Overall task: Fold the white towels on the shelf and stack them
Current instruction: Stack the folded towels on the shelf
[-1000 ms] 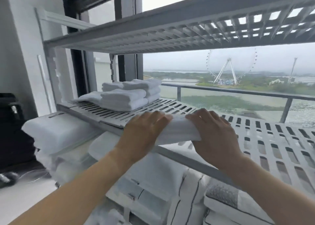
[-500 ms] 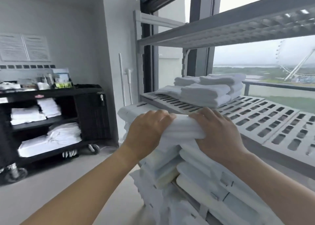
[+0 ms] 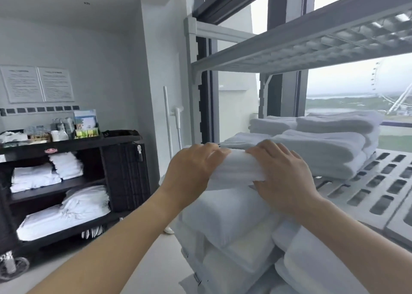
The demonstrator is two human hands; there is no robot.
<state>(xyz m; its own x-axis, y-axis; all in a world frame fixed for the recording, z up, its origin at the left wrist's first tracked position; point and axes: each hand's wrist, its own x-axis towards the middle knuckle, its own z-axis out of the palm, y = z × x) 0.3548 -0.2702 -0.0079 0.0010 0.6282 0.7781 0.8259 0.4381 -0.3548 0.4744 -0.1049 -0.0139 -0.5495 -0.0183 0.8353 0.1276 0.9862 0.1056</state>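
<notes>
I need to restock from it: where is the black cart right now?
In the head view the black cart stands at the left against the wall, under the posted notices, left of the grey shelf that holds the towels.

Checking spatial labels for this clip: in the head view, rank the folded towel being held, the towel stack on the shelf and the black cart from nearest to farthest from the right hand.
1. Folded towel: under the right hand.
2. Towel stack: just behind, on the shelf.
3. Black cart: far left, across the floor.
</notes>
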